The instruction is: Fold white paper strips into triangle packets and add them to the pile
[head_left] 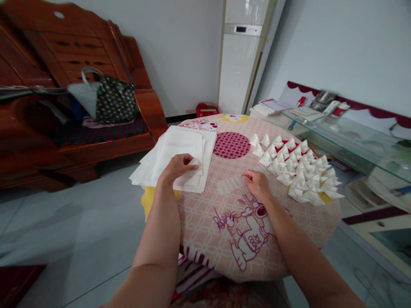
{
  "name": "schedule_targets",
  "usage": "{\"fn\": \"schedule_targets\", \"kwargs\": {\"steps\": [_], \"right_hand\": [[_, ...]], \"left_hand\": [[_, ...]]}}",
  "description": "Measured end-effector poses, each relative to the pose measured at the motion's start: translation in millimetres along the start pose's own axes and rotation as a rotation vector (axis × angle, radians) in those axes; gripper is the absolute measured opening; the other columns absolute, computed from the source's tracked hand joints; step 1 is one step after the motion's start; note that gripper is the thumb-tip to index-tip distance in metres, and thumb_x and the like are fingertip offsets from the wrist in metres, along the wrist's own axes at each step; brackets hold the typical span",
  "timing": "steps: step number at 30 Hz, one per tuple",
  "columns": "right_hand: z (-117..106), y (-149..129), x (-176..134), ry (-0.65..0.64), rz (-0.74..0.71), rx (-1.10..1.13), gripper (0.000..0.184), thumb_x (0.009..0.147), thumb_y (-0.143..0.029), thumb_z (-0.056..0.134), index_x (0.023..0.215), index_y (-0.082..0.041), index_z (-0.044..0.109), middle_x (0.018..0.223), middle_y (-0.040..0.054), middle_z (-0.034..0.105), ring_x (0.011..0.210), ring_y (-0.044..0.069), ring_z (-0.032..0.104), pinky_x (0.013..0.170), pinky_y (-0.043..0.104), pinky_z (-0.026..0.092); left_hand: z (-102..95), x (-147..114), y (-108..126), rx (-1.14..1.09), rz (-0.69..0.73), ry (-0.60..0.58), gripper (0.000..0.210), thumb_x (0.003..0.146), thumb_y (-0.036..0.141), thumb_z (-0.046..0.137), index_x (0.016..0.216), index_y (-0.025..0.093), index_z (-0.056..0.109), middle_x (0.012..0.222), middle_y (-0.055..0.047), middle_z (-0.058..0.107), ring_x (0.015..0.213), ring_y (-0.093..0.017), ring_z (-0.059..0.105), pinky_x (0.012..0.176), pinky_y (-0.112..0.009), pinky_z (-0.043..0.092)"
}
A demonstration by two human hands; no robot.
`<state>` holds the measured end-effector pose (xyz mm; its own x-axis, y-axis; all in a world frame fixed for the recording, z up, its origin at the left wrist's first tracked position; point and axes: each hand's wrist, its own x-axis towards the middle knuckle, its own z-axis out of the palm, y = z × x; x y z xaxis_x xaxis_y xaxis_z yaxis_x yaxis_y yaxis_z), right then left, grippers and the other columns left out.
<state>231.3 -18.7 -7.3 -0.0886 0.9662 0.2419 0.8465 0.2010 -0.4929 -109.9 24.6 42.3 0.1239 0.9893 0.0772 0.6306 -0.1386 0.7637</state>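
A stack of white paper sheets [167,149] lies on the left side of the cloth-covered round table. Over its lower right part is my left hand [180,167], thumb and fingers pinched on a corner of a paper sheet [194,162]. My right hand [257,183] is closed above the cloth near the table's middle, with fingers curled and nothing visible in them. To the right of it stand many small folded white paper pieces [293,167] with pointed tips, set close together in rows.
A pink patterned tablecloth [224,222] covers the table. At the right is a glass-topped cabinet [346,137] with papers and small items on it. A wooden bench [80,42] holding a dark patterned bag [115,98] stands at the left. A tall white appliance [239,64] is behind.
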Motion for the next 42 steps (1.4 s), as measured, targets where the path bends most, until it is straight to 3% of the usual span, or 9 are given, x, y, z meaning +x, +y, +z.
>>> {"fn": "schedule_targets", "kwargs": {"steps": [5, 13, 17, 19, 21, 24, 30, 34, 42], "right_hand": [[1, 1, 1, 0.012, -0.003, -0.006, 0.024, 0.088, -0.025, 0.056, 0.088, -0.021, 0.079, 0.078, 0.0054, 0.077, 0.069, 0.019, 0.066, 0.063, 0.028, 0.041], [2, 2, 1, 0.027, -0.029, 0.021, 0.023, 0.089, -0.024, 0.056, 0.087, -0.022, 0.079, 0.078, 0.0049, 0.078, 0.070, 0.019, 0.067, 0.064, 0.028, 0.042], [2, 3, 0, 0.026, -0.043, 0.042, 0.023, 0.088, -0.023, 0.057, 0.087, -0.020, 0.079, 0.080, 0.0059, 0.078, 0.072, 0.020, 0.068, 0.066, 0.028, 0.044], [2, 3, 0, 0.028, -0.052, 0.050, 0.022, 0.088, -0.023, 0.057, 0.087, -0.020, 0.079, 0.080, 0.0063, 0.078, 0.073, 0.020, 0.068, 0.067, 0.028, 0.044], [2, 3, 0, 0.029, -0.050, 0.049, 0.022, 0.088, -0.023, 0.057, 0.087, -0.019, 0.079, 0.080, 0.0064, 0.078, 0.073, 0.021, 0.068, 0.067, 0.028, 0.044], [3, 3, 0, 0.020, -0.038, 0.049, 0.022, 0.089, -0.023, 0.057, 0.087, -0.020, 0.079, 0.081, 0.0061, 0.078, 0.073, 0.021, 0.068, 0.066, 0.028, 0.043], [2, 2, 0, 0.015, -0.045, 0.051, 0.023, 0.089, -0.024, 0.056, 0.088, -0.020, 0.079, 0.082, 0.0067, 0.078, 0.074, 0.021, 0.069, 0.067, 0.028, 0.043], [2, 1, 0, 0.006, -0.029, 0.047, 0.022, 0.089, -0.024, 0.057, 0.088, -0.020, 0.079, 0.079, 0.0057, 0.077, 0.071, 0.020, 0.067, 0.065, 0.028, 0.041], [1, 1, 1, 0.006, -0.020, 0.053, 0.022, 0.088, -0.022, 0.057, 0.088, -0.021, 0.080, 0.081, 0.0050, 0.078, 0.074, 0.020, 0.068, 0.067, 0.028, 0.043]], "left_hand": [[9.5, 6, 3, 0.128, -0.069, 0.061, 0.030, 0.071, 0.044, 0.078, 0.069, 0.019, 0.060, 0.063, 0.004, 0.056, 0.064, -0.014, 0.051, 0.060, -0.027, 0.033], [23.6, 15, 15, 0.436, -0.186, 0.104, 0.041, 0.080, 0.062, 0.070, 0.086, 0.021, 0.076, 0.084, -0.008, 0.075, 0.080, -0.024, 0.065, 0.064, -0.029, 0.036], [16.6, 9, 9, 0.302, -0.092, 0.088, 0.031, 0.076, 0.049, 0.074, 0.088, 0.020, 0.078, 0.077, -0.004, 0.073, 0.074, -0.021, 0.062, 0.063, -0.028, 0.036], [11.2, 6, 4, 0.197, -0.051, 0.091, 0.026, 0.075, 0.044, 0.073, 0.076, 0.019, 0.075, 0.064, 0.000, 0.063, 0.065, -0.017, 0.056, 0.060, -0.027, 0.034], [7.0, 3, 1, 0.145, -0.064, 0.143, 0.034, 0.076, 0.043, 0.069, 0.055, 0.018, 0.060, 0.051, 0.003, 0.045, 0.056, -0.013, 0.044, 0.057, -0.027, 0.028], [5.2, 2, 0, 0.099, -0.083, 0.242, 0.044, 0.076, 0.041, 0.065, 0.046, 0.019, 0.042, 0.049, 0.004, 0.030, 0.054, -0.010, 0.032, 0.055, -0.028, 0.021], [9.7, 4, 7, 0.028, -0.092, 0.379, 0.043, 0.072, 0.042, 0.068, 0.049, 0.020, 0.040, 0.052, 0.005, 0.028, 0.055, -0.010, 0.028, 0.055, -0.028, 0.019], [12.0, 4, 9, 0.002, -0.103, 0.390, 0.047, 0.068, 0.042, 0.072, 0.047, 0.020, 0.037, 0.051, 0.005, 0.026, 0.055, -0.009, 0.026, 0.055, -0.028, 0.018], [16.4, 7, 0, -0.052, -0.163, 0.359, 0.041, 0.059, 0.042, 0.081, 0.049, 0.019, 0.048, 0.049, 0.007, 0.036, 0.054, -0.010, 0.031, 0.054, -0.027, 0.022]]}}
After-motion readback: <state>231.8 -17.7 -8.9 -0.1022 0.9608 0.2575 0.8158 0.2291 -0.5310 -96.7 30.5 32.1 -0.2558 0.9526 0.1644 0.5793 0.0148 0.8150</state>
